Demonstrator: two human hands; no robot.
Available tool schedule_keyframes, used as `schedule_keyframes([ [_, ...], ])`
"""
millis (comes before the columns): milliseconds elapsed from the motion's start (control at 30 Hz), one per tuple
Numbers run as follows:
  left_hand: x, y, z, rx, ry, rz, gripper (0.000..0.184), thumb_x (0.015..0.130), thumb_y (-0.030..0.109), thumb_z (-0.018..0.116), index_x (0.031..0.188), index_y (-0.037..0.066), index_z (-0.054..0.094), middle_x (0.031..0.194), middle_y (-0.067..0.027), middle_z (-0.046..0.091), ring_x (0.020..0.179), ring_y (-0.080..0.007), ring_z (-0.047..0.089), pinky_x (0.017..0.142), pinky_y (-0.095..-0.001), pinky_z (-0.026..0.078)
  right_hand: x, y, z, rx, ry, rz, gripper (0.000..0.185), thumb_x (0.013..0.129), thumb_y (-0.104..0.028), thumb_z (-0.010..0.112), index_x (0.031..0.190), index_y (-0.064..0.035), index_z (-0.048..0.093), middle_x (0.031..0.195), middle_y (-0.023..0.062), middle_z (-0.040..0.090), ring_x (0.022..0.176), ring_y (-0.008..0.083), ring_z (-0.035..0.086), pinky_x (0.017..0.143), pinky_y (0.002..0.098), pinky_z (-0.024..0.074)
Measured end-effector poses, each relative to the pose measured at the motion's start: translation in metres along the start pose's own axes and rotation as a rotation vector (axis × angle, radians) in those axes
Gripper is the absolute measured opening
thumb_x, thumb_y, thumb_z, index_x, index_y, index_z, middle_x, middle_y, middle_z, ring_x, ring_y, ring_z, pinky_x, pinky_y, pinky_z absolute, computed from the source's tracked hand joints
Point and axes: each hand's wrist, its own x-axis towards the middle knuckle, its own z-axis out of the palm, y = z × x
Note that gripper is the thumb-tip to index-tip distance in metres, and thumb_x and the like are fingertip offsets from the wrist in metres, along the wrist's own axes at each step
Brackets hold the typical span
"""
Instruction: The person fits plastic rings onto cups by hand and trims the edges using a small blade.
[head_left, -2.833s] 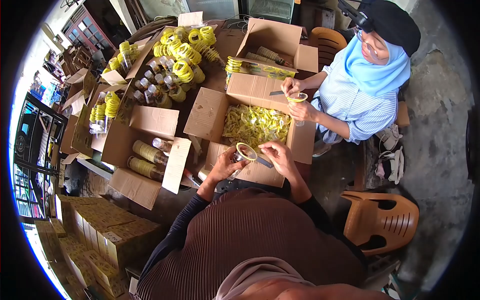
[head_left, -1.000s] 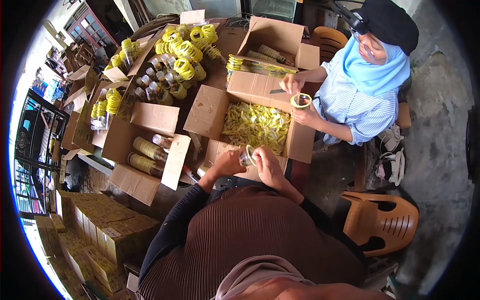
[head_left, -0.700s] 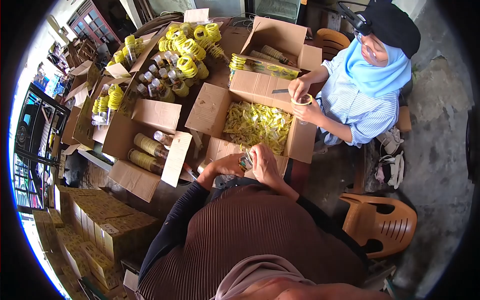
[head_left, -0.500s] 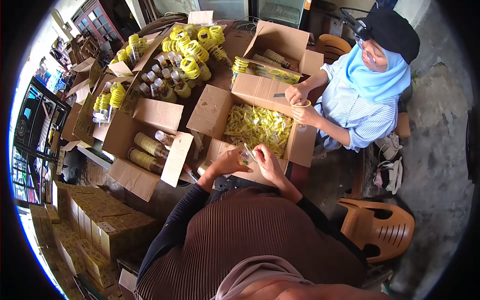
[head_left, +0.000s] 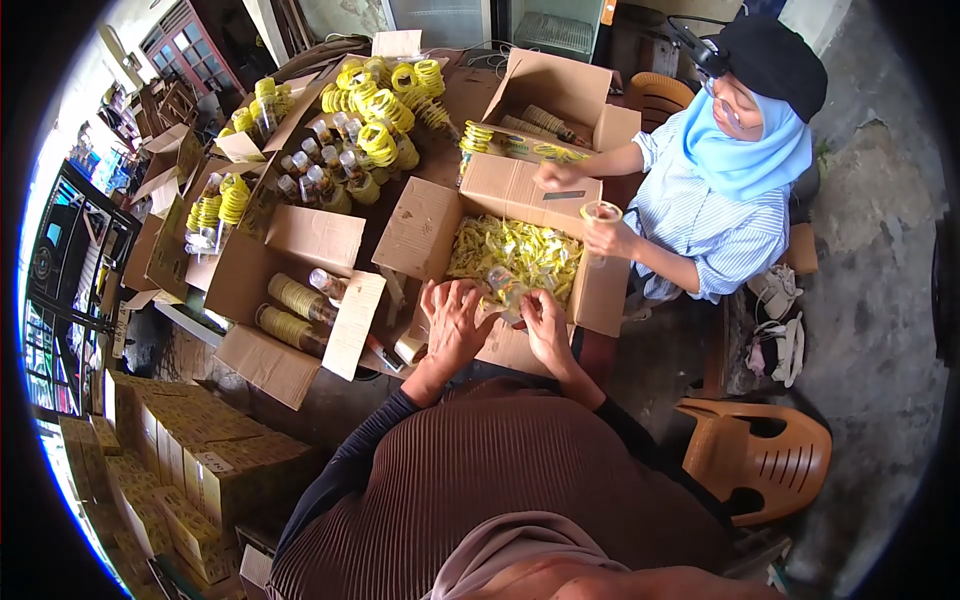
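Note:
My right hand (head_left: pixel 547 332) pinches a small clear plastic cup (head_left: pixel 508 291) between thumb and fingers, tilted over the near edge of a cardboard box (head_left: pixel 600 290). To its left, my left hand (head_left: pixel 455 328) has its fingers spread, with the thumb close to the cup; whether it touches cannot be made out. Inside the box lies a heap of small yellow-and-clear packets (head_left: pixel 540 245), just beyond both hands.
On the right a co-worker (head_left: pixel 730 200) holds a yellow-rimmed cup (head_left: pixel 601 212). To the left, an open carton (head_left: pixel 262 362) contains stacked cups. Yellow-rimmed cup stacks (head_left: pixel 380 110) crowd the table's back. An orange plastic chair (head_left: pixel 765 450) stands at the lower right.
My left hand has come off the cup and opened, moving slightly left. The cup now tilts in my right hand. The co-worker's hands have moved apart, one reaching over the box flap.

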Motion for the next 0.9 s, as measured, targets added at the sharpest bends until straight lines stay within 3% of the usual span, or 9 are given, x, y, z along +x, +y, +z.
schedule_keyframes([
  [33,0.001,0.004,-0.002,-0.069,0.049,0.002,0.043,0.07,0.03,0.078,0.107,0.014,0.061,0.105,-0.0056,0.055,0.108,-0.0271,0.049,0.097,-0.0496,0.03,0.0,0.001,0.001,0.029,-0.008,0.0,0.016,0.096,-0.011,0.055,0.097,0.0047,0.056,0.084,0.0077,0.06,0.069,0.0115,0.059,0.058,0.0273,0.0575],
  [133,-0.001,0.006,0.003,-0.101,-0.048,-0.028,0.042,0.071,0.031,0.077,0.105,0.012,0.062,0.102,-0.0064,0.056,0.104,-0.0269,0.05,0.093,-0.047,0.031,-0.002,0.004,0.004,0.054,-0.035,0.012,0.016,0.095,-0.011,0.057,0.096,0.0045,0.057,0.081,0.0075,0.06,0.066,0.011,0.058,0.057,0.0266,0.055],
  [200,-0.003,0.004,0.01,-0.088,0.003,0.008,0.037,0.073,0.031,0.076,0.098,0.008,0.06,0.093,-0.0086,0.056,0.094,-0.0285,0.052,0.086,-0.0464,0.036,-0.004,0.005,0.005,0.05,-0.053,0.027,0.016,0.095,-0.011,0.057,0.096,0.0041,0.057,0.079,0.0071,0.06,0.064,0.0106,0.058,0.057,0.0262,0.0529],
  [300,-0.005,-0.004,0.024,-0.227,0.022,0.032,0.023,0.076,0.019,0.07,0.087,0.006,0.055,0.082,-0.0111,0.057,0.079,-0.0315,0.055,0.069,-0.0418,0.045,-0.006,0.002,0.001,-0.151,-0.161,0.009,0.014,0.096,-0.012,0.056,0.096,0.0026,0.059,0.078,0.004,0.06,0.07,0.0093,0.056,0.062,0.0248,0.048],
  [433,-0.005,-0.001,0.02,-0.237,-0.025,0.058,0.017,0.077,0.015,0.068,0.084,0.005,0.055,0.078,-0.0113,0.057,0.077,-0.0312,0.056,0.07,-0.0416,0.046,-0.008,0.001,0.004,-0.171,-0.172,-0.003,0.014,0.095,-0.011,0.058,0.095,0.003,0.058,0.075,0.0049,0.06,0.068,0.01,0.056,0.061,0.0257,0.0466],
  [500,-0.005,0.002,0.018,-0.179,-0.037,0.065,0.013,0.077,0.012,0.066,0.078,0.004,0.055,0.075,-0.0107,0.058,0.075,-0.0305,0.057,0.071,-0.0412,0.046,-0.009,0.003,0.007,-0.211,-0.097,-0.176,0.013,0.091,-0.011,0.062,0.091,0.0014,0.058,0.074,0.0098,0.062,0.064,0.0162,0.058,0.06,0.0309,0.0462],
  [633,-0.006,0.004,0.018,-0.182,0.043,0.102,0.014,0.076,0.009,0.065,0.073,0.004,0.053,0.072,-0.0101,0.057,0.072,-0.0307,0.056,0.064,-0.0426,0.046,-0.013,-0.01,0.004,-0.371,-0.125,-0.134,0.013,0.087,-0.01,0.064,0.091,0.0002,0.058,0.079,0.0126,0.063,0.068,0.0241,0.061,0.062,0.0347,0.0477],
  [700,-0.009,0.004,0.02,-0.206,-0.024,0.078,0.014,0.077,0.011,0.064,0.073,0.004,0.053,0.072,-0.0102,0.057,0.074,-0.0303,0.057,0.065,-0.0427,0.046,-0.015,-0.013,0.006,-0.582,-0.045,-0.299,0.013,0.083,-0.011,0.065,0.089,-0.002,0.057,0.082,0.0131,0.061,0.075,0.0299,0.061,0.066,0.0377,0.0483],
  [900,-0.013,0.004,0.023,-0.16,-0.079,0.089,0.013,0.078,0.011,0.062,0.075,0.004,0.053,0.074,-0.0115,0.058,0.076,-0.0312,0.057,0.067,-0.0432,0.047,-0.015,-0.005,0.01,-0.703,-0.004,-0.367,0.012,0.081,-0.011,0.065,0.084,-0.0046,0.055,0.08,0.0123,0.059,0.076,0.0326,0.059,0.066,0.0416,0.0472],
])
